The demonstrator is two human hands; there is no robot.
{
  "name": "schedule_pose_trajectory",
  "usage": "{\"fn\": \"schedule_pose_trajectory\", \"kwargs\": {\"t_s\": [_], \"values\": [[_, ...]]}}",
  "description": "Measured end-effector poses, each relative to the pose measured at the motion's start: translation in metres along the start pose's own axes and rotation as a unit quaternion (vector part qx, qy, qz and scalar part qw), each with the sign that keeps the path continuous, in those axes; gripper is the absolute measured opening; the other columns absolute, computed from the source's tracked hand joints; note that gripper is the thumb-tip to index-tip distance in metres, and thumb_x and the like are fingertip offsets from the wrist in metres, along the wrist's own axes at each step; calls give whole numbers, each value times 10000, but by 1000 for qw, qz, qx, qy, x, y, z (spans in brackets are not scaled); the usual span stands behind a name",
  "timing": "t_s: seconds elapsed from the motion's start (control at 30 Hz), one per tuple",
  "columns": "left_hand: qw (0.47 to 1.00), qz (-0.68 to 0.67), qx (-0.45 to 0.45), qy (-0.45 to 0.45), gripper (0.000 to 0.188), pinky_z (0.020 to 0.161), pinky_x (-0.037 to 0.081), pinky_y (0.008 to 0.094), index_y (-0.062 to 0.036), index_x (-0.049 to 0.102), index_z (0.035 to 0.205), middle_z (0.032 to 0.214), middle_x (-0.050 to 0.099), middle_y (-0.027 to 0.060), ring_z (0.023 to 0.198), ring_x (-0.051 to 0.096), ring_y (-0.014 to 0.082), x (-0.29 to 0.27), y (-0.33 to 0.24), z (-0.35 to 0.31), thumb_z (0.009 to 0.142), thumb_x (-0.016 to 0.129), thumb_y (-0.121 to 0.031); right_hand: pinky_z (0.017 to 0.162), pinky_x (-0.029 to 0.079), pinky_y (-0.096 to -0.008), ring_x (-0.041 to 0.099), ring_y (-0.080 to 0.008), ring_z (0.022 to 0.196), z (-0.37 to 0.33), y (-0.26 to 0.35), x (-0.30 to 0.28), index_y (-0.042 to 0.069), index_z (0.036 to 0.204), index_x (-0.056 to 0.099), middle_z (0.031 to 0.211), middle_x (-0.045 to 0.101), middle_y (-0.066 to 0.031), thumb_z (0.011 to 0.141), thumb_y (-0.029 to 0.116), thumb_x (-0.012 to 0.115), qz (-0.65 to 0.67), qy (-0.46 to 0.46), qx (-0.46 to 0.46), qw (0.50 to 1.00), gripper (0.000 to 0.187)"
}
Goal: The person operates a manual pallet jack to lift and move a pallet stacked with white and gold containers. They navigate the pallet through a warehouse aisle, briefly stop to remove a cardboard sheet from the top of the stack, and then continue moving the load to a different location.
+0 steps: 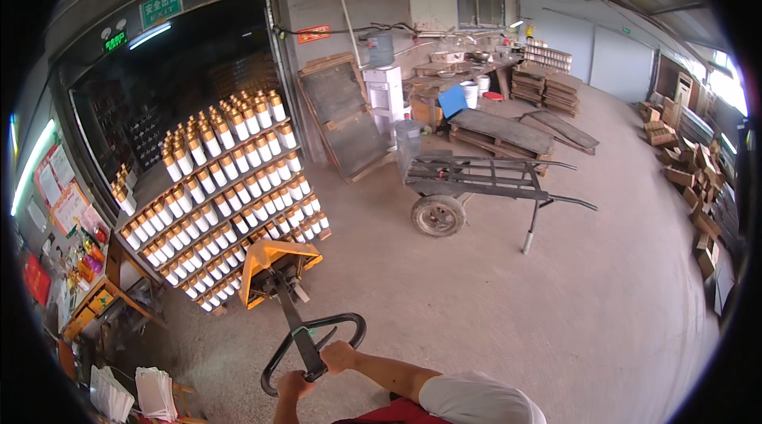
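Both my hands are closed on the black loop handle (pixel 350 317) of a yellow pallet jack (pixel 264 252). My left hand (pixel 294 386) grips the near left part of the loop, and my right hand (pixel 339 356) holds it just to the right. From the handle a dark shaft runs up to the yellow body, which stands against a tall load. That load is a stack of boards with rows of white bottles with copper-coloured tops (pixel 230 186) on several tiers. The forks are hidden under it. The stack stands in front of a dark doorway (pixel 186 67).
A two-wheeled black cart (pixel 476 178) stands right of the load. Behind it lie wooden pallets (pixel 500 132), and a large board (pixel 337 118) leans on the wall. A cluttered desk (pixel 91 297) is at left. Cardboard boxes (pixel 690 174) line the right side.
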State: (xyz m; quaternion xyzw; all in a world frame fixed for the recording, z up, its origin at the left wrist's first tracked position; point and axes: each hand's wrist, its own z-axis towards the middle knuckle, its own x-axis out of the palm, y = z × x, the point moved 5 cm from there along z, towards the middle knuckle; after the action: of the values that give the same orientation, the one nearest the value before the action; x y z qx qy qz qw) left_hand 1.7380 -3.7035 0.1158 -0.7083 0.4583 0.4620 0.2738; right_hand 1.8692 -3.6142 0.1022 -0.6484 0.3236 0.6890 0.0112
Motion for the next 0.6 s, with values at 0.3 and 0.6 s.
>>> {"fn": "schedule_pose_trajectory", "kwargs": {"t_s": [0.3, 0.6], "values": [[996, -28, 32, -72, 292, 723, 504, 412, -130, 696, 850, 824, 673, 114, 817, 640, 302, 71, 6, -161, 698, 589, -355, 618, 509, -421, 642, -325, 738, -136, 99, 49, 33, 722, 667, 750, 646, -157, 595, 146, 625, -24, -30, 30, 999, 175], [997, -43, 36, -48, 283, 746, 501, 420, -113, 682, 909, 918, 664, 127, 883, 631, 318, 168, -87, -366, 724, 562, -290, 661, 510, -442, 633, -348, 793, -363, 147, 85, 41, 801, 673, 791, 648, -177, 662, 223, 582, -48, 28, 22, 998, 246]]}}
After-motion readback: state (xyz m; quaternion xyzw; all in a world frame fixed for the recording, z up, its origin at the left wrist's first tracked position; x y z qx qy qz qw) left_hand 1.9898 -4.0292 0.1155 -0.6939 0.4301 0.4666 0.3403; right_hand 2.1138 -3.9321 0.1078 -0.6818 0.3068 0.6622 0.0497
